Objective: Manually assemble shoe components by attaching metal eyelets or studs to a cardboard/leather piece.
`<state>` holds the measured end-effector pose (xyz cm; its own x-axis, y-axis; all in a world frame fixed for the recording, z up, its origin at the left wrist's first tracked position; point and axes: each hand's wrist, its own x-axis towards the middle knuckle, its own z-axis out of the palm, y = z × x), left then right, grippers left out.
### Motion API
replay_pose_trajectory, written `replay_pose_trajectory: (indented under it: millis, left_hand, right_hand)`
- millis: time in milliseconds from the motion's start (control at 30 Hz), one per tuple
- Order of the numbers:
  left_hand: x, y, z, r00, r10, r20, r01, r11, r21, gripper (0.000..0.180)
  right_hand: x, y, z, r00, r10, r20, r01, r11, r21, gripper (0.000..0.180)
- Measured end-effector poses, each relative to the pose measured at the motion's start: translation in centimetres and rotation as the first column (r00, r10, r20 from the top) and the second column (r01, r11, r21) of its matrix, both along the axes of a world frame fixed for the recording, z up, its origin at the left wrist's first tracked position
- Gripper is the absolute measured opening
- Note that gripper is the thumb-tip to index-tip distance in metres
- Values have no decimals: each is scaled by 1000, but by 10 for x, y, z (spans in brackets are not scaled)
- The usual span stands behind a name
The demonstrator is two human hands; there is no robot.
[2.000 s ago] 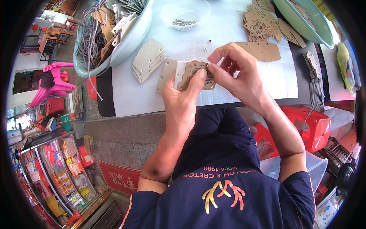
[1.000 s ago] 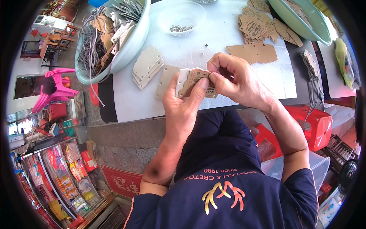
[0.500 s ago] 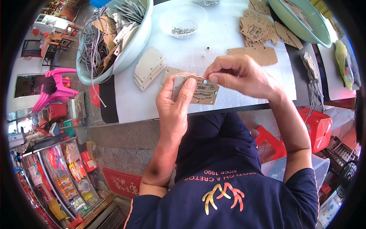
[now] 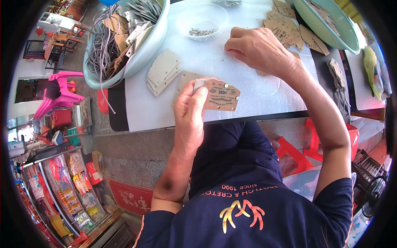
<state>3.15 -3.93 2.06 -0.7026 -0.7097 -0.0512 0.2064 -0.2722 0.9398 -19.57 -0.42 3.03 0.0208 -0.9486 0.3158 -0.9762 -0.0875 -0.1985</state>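
Note:
Near the table's front edge, my left hand (image 4: 188, 109) grips a brown printed cardboard tag (image 4: 222, 96) between thumb and fingers. Bright round studs sit along the tag's upper and right edges. Farther off and to the right, my right hand (image 4: 260, 51) is over the white table sheet with its fingers bent together; whether anything is between the fingertips is hidden. A tiny stud (image 4: 223, 60) lies on the sheet just below that hand. Left of the tag rests a fanned stack of pale grey tags (image 4: 164, 71). Beyond is a clear plastic bowl (image 4: 180, 18) with small metal pieces (image 4: 202, 32).
A pale green basin (image 4: 159, 39) at the left holds grey cords and tags, one cord hanging over its rim. Brown tags (image 4: 283, 27) pile at the far right beside another green basin (image 4: 351, 39). Corded tags (image 4: 339, 78) lie at the right edge. A red stool (image 4: 295, 155) stands below.
My right hand has left the tag's edge and moved away, up over the sheet. My left hand keeps its grip, and the tag now shows more of its face.

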Motion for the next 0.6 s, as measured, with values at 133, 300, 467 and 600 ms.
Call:
replay_pose_trajectory:
  millis: [133,300,467,600]
  left_hand:
    - [0,0,-4,1000,7,15,-7,1000,-1,28]
    - [1,-1,-8,1000,12,19,-11,999,-34,25]
    - [3,-1,-12,1000,6,4,-6,1000,-11,20]
    - [3,-2,-16,999,45,-27,-45,999,-13,17]
  right_hand:
    - [-1,-2,3,999,35,-39,-33,999,40,11]
    - [-7,-1,5,996,29,80,-30,1000,7,13]
    - [-7,-3,7,990,67,121,-74,996,51,12]
    - [-7,-6,2,995,79,60,-81,996,47,10]
